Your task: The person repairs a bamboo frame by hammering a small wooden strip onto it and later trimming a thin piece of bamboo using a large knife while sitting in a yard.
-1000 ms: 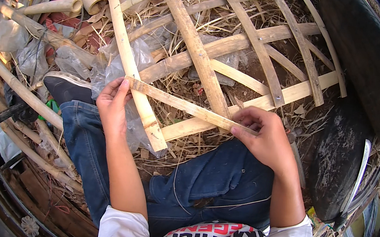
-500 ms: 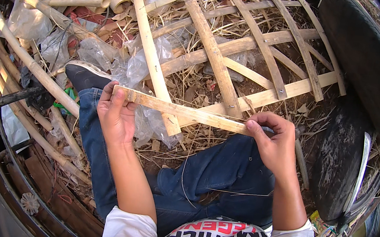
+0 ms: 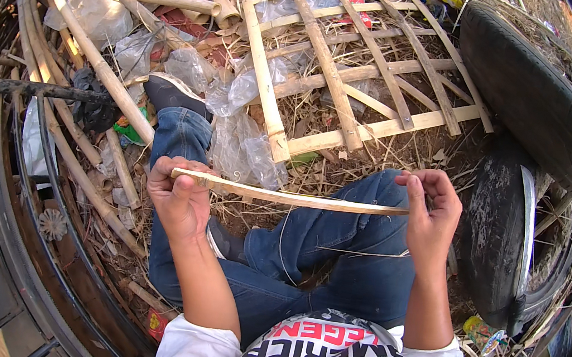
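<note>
A narrow bamboo strip (image 3: 298, 199) lies level across my lap, held up off my legs, with its thin edge mostly facing me. My left hand (image 3: 180, 202) grips its left end, thumb below and fingers over the top. At the other end my right hand (image 3: 433, 223) has its thumb and fingers raised and apart. The strip's tip meets the base of that thumb; no finger visibly wraps it. Just beyond my knees a bamboo lattice frame (image 3: 330, 76) of crossed, nailed slats rests on the ground.
Tyres (image 3: 535, 96) stand on the right, a worn one (image 3: 498, 242) nearer me. Bamboo poles (image 3: 90, 48) and crumpled clear plastic (image 3: 243, 147) lie to the left. A black metal frame (image 3: 13, 164) curves along the left side. Dry straw and leaves cover the ground.
The strip has turned from its broad face to its edge and sits slightly lower. My right thumb and fingers have come off its end. The view has shifted, showing more at the right.
</note>
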